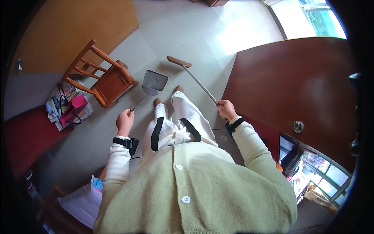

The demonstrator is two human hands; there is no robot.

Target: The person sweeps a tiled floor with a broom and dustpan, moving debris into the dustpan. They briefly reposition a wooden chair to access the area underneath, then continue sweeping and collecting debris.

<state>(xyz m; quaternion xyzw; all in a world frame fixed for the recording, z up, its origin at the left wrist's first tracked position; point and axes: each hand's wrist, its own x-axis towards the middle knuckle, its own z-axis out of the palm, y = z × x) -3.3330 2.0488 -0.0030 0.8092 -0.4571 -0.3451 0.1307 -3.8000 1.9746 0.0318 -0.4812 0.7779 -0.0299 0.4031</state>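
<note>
My left hand [125,122] is closed round the end of the handle of a grey dustpan [155,81]. The pan lies out in front of my left foot, near the wooden chair. In my right hand [226,109] I grip the pale stick of a broom [199,83]. Its brown head [179,61] is at the floor, farther out than the dustpan and to its right, apart from it. Whether the bristles touch the tiles I cannot tell. Both wrists wear black straps with small devices.
A wooden chair [112,82] stands left of the dustpan. Beside it are papers and a pink bag [74,110]. A large dark-red wooden door or panel [292,82] rises at the right. My shoes [179,89] stand on pale floor tiles [177,37].
</note>
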